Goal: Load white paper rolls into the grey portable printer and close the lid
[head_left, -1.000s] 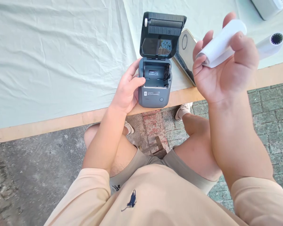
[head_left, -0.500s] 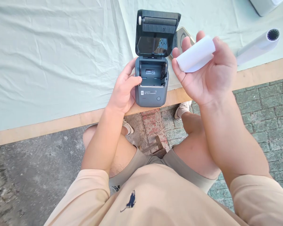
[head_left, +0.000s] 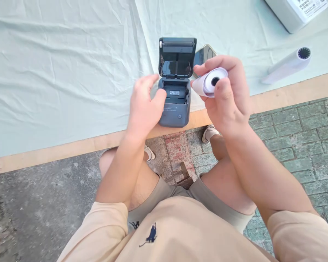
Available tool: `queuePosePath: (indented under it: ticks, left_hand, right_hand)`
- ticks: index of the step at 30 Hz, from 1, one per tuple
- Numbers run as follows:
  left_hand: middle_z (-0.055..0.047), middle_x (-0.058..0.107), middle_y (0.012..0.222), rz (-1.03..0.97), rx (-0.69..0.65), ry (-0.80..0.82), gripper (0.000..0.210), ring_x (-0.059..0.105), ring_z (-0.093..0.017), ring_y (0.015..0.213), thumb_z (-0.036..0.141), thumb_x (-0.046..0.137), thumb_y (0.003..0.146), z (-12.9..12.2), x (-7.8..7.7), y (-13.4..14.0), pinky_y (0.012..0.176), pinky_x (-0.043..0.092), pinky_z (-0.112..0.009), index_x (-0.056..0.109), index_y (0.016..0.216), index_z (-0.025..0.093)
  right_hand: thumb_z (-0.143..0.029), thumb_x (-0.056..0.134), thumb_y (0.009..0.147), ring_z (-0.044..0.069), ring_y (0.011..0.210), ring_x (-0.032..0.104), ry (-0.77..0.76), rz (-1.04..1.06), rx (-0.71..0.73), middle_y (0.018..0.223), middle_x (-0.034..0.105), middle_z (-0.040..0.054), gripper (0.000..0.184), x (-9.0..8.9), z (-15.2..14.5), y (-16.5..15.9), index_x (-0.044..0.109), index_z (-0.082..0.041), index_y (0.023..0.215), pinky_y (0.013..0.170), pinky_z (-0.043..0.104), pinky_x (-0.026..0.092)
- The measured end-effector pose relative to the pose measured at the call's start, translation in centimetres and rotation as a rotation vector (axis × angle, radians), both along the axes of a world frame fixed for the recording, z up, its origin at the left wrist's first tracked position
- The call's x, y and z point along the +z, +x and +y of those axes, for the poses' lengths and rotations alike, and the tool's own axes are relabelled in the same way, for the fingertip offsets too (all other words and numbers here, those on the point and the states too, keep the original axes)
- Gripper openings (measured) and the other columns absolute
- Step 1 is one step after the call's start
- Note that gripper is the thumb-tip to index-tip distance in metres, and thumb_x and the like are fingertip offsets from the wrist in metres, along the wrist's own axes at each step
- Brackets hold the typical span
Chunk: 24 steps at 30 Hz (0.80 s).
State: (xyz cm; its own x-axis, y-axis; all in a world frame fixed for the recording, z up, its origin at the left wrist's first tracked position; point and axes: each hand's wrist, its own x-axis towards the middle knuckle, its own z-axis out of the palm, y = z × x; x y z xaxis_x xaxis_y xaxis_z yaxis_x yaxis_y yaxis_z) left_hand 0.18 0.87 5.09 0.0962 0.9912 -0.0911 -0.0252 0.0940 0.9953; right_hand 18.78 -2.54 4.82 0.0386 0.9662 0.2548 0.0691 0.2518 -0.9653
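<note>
A small dark label printer (head_left: pixel 175 115) stands at the table's front edge with its lid (head_left: pixel 177 56) raised and its paper bay showing. At its left side is my left hand (head_left: pixel 146 107), thumb and fingers apart; the thumb overlaps the printer's left edge, and whether it touches cannot be made out. My right hand (head_left: pixel 232 98) grips a roll of white paper (head_left: pixel 207 85) just right of the printer, its end with the dark core turned toward me. Part of a phone (head_left: pixel 207 54) shows on the cloth behind the roll.
On the right of the table lies a longer white roll (head_left: pixel 285 67) with a dark hollow end. A white box-like object (head_left: pixel 295 14) with a printed label is at the top right. Pale cloth (head_left: pixel 71 72) covers the table up to its wooden front edge (head_left: pixel 289 89).
My right hand has turned the paper roll end-on and brought it left, closer to the printer. My left hand has loosened from the printer's side, its fingers lifted. The view has shifted slightly.
</note>
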Motion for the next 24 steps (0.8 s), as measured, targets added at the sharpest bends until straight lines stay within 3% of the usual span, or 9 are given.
queuePosePath:
  ticks: [1, 2, 5, 8, 12, 16, 20, 24]
  left_hand:
    - [-0.002, 0.062, 0.128, 0.06, 0.105, 0.102, 0.017, 0.049, -0.025, 0.139, 0.021, 0.073, 0.086, -0.4, 0.6, 0.1, 0.133, 0.028, -0.038, 0.069, 0.102, 0.026]
    - [-0.002, 0.062, 0.13, 0.014, 0.08, 0.114, 0.022, 0.052, -0.025, 0.136, 0.032, 0.075, 0.088, -0.9, 1.2, 0.4, 0.128, 0.036, -0.039, 0.069, 0.108, 0.026]
    - [-0.002, 0.066, 0.109, -0.242, -0.26, -0.118, 0.045, 0.066, -0.026, 0.118, 0.06, 0.079, 0.081, -2.2, 2.5, 1.3, 0.106, 0.054, -0.042, 0.069, 0.11, 0.027]
    - [0.002, 0.061, 0.095, -0.409, -0.386, -0.179, 0.038, 0.064, -0.013, 0.095, 0.055, 0.086, 0.077, -2.7, 2.7, 2.1, 0.088, 0.055, -0.027, 0.072, 0.097, 0.025]
    - [0.002, 0.057, 0.077, -0.544, -0.383, -0.243, 0.028, 0.055, -0.008, 0.072, 0.047, 0.086, 0.081, -2.3, 2.0, 2.4, 0.065, 0.049, -0.02, 0.074, 0.082, 0.022]
    - [0.002, 0.061, 0.078, -0.568, -0.32, -0.277, 0.033, 0.061, -0.007, 0.074, 0.05, 0.077, 0.089, -2.0, 1.8, 2.1, 0.069, 0.053, -0.019, 0.071, 0.082, 0.018]
    - [-0.001, 0.07, 0.089, -0.516, -0.216, -0.299, 0.043, 0.074, -0.014, 0.092, 0.06, 0.067, 0.093, -2.0, 2.0, 1.5, 0.085, 0.062, -0.024, 0.074, 0.09, 0.018]
    - [-0.002, 0.071, 0.092, -0.499, -0.087, -0.292, 0.047, 0.077, -0.014, 0.098, 0.061, 0.058, 0.098, -2.2, 2.6, 1.3, 0.093, 0.062, -0.025, 0.072, 0.092, 0.017]
  right_hand:
    - [-0.063, 0.047, 0.097, 0.027, 0.123, 0.064, 0.052, -0.052, 0.002, 0.126, 0.065, -0.0006, 0.032, 0.1, -0.2, -0.2, 0.062, -0.043, 0.117, 0.111, 0.049, 0.054]
    - [-0.061, 0.045, 0.099, 0.027, 0.128, 0.062, 0.112, -0.106, 0.002, 0.126, 0.065, -0.0006, 0.031, 0.3, -0.4, -0.3, 0.062, -0.044, 0.119, 0.114, 0.05, 0.052]
    - [-0.056, 0.041, 0.103, 0.028, 0.133, 0.059, 0.288, -0.261, 0.02, 0.123, 0.065, 0.0004, 0.029, 0.9, -0.7, -0.8, 0.062, -0.045, 0.119, 0.122, 0.052, 0.047]
    - [-0.052, 0.037, 0.105, 0.025, 0.133, 0.058, 0.331, -0.34, 0.051, 0.127, 0.063, 0.001, 0.028, 1.2, -0.7, -1.2, 0.058, -0.047, 0.122, 0.124, 0.051, 0.046]
    - [-0.052, 0.03, 0.107, 0.025, 0.142, 0.053, 0.393, -0.47, 0.145, 0.139, 0.061, 0.0033, 0.039, 0.6, -0.2, -1.0, 0.052, -0.039, 0.137, 0.127, 0.053, 0.043]
    - [-0.039, 0.052, 0.1, 0.025, 0.131, 0.061, 0.525, -0.506, 0.088, 0.134, 0.065, 0.0073, 0.039, 0.0, 0.2, -0.9, 0.05, -0.032, 0.139, 0.112, 0.048, 0.056]
    - [-0.022, 0.055, 0.099, 0.021, 0.102, 0.074, 0.619, -0.443, -0.138, 0.1, 0.073, 0.001, 0.017, -0.1, 0.5, -1.0, 0.06, -0.032, 0.111, 0.09, 0.041, 0.066]
    - [-0.019, 0.057, 0.097, 0.018, 0.087, 0.075, 0.778, -0.405, -0.293, 0.086, 0.073, -0.0015, 0.01, 0.1, 0.8, -1.1, 0.061, -0.027, 0.101, 0.091, 0.043, 0.068]
